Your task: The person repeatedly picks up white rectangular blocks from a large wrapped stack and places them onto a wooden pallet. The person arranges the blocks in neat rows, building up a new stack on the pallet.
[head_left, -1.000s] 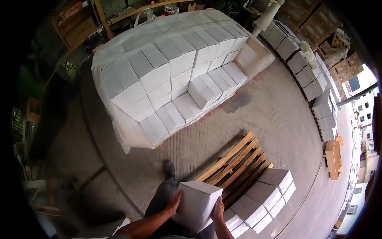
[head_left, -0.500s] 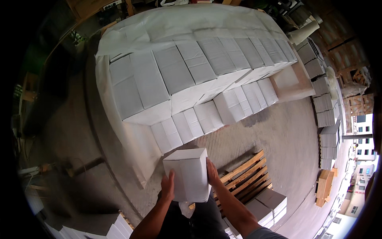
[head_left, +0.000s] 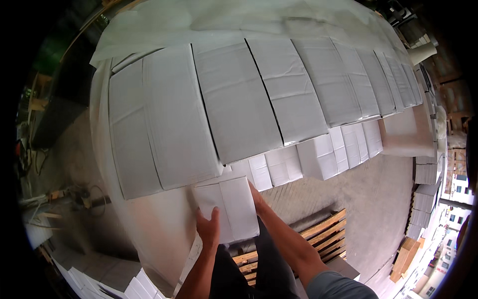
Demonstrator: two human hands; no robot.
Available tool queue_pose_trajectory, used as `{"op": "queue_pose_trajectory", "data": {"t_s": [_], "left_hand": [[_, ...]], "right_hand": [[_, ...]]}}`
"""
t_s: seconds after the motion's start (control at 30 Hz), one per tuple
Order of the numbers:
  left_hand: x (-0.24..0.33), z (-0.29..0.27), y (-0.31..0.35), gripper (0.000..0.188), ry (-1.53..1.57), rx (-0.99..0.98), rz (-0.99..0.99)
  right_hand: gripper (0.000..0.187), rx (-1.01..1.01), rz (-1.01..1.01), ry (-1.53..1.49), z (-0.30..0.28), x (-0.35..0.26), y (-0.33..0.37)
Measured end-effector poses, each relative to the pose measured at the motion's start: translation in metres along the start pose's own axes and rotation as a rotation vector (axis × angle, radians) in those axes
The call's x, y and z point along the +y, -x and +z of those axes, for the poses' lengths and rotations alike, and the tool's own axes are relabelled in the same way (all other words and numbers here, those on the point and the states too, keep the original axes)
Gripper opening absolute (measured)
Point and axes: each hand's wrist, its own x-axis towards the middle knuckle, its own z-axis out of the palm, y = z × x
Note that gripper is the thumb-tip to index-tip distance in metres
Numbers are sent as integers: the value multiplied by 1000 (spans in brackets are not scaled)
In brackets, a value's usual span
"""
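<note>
A white cardboard box (head_left: 231, 207) is held in front of my legs, between both hands. My left hand (head_left: 208, 225) presses on its left side, thumb up along the near face. On the far right side my right hand (head_left: 255, 197) grips the box; its fingers are mostly hidden behind it. Just beyond stands a tall row of white boxes (head_left: 234, 99), laid side by side. A lower row of white boxes (head_left: 281, 167) runs along its near side, and the held box hides part of that row.
Translucent sheeting (head_left: 224, 20) covers the back of the stack, and a pale sheet (head_left: 154, 224) spreads at its left end. A wooden pallet (head_left: 323, 234) lies on the concrete floor (head_left: 368, 194) at my right. More stacked boxes (head_left: 423, 199) stand far right.
I have come closer to the stack, which now fills more of the view. The held box has moved forward to the stack's near edge, still in both hands.
</note>
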Motion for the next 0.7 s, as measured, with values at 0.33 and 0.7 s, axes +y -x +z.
{"op": "queue_pose_trajectory", "data": {"t_s": [0.33,0.7], "left_hand": [[-99,9,64,58,268,-272,-305],[-112,26,-16,87,876,-527,-532]], "right_hand": [[61,198,113,-1,11,38,-52],[76,407,356,-1307,34,114,8]]}}
